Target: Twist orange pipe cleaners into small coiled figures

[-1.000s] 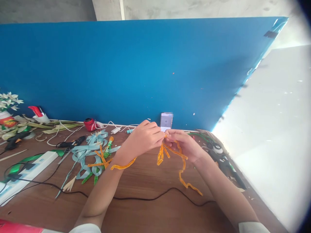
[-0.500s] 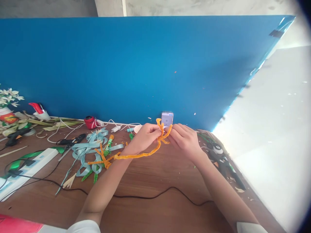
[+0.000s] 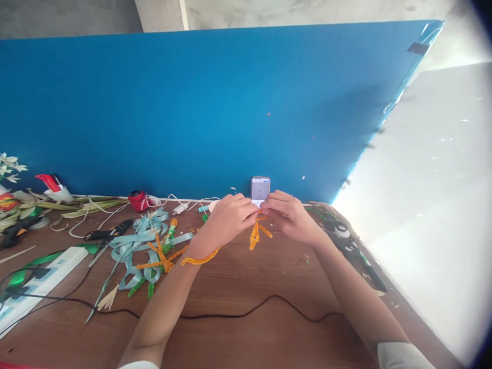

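Both hands meet above the brown table, in front of a propped phone (image 3: 260,188). My left hand (image 3: 234,218) is closed, its fingertips pinching an orange pipe cleaner (image 3: 254,239). My right hand (image 3: 288,215) pinches the same piece from the other side, close to the left fingertips. Bent orange loops and ends hang below the fingers. A long orange tail (image 3: 202,260) comes out under my left wrist. The exact spot where the fingers grip is partly hidden. Left of my left forearm lies another twisted orange pipe cleaner shape (image 3: 163,256).
Light blue ribbon (image 3: 134,246) is heaped at the left, near a glue gun (image 3: 111,230) and a white power strip (image 3: 46,287). A black cable (image 3: 246,313) crosses the table (image 3: 238,343). Pliers and tools (image 3: 349,246) lie along the right edge. A blue partition (image 3: 215,113) stands behind.
The orange pipe cleaner's loops pointed up and now hang down below the fingers. My left hand has turned over it, and less of the long tail shows. The view has shifted slightly.
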`<state>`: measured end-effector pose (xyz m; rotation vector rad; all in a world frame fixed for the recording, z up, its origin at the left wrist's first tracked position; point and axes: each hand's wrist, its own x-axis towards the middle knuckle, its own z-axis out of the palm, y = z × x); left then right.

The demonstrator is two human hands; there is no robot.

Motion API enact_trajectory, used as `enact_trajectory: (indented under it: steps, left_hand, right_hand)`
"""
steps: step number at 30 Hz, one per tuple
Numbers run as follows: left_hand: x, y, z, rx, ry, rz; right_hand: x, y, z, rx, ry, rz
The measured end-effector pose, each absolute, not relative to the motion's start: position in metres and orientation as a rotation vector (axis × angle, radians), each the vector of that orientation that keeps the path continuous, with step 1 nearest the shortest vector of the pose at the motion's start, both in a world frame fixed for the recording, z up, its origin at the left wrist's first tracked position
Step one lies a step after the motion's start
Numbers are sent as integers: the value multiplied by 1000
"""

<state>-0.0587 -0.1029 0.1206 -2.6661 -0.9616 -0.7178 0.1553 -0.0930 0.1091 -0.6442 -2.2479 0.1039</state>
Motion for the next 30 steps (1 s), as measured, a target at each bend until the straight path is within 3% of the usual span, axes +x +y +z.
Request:
enact_trajectory:
  steps: [7, 10, 17, 23, 26, 30]
  left_hand:
    - [-58, -93, 110, -2282, -561, -631]
    - [-61, -85, 105, -2185, -548, -740]
    - [-60, -83, 105, -2248, -892, -994]
    - [-55, -98, 113, -2547, -1173, -1751]
    - [-57, -102, 117, -2928, -1346, -1715]
    - [-60, -103, 121, -3165, -1474, -1659]
  right_hand:
    - [163, -95, 118, -750, -2057, 1102]
    - [157, -95, 114, -746, -1885, 1279]
    - [144, -108, 115, -910, -1947, 978]
    - [150, -115, 120, -873, -1934, 938]
    - [150, -112, 118, -854, -1898, 950]
    - [147, -106, 111, -953, -1867, 418]
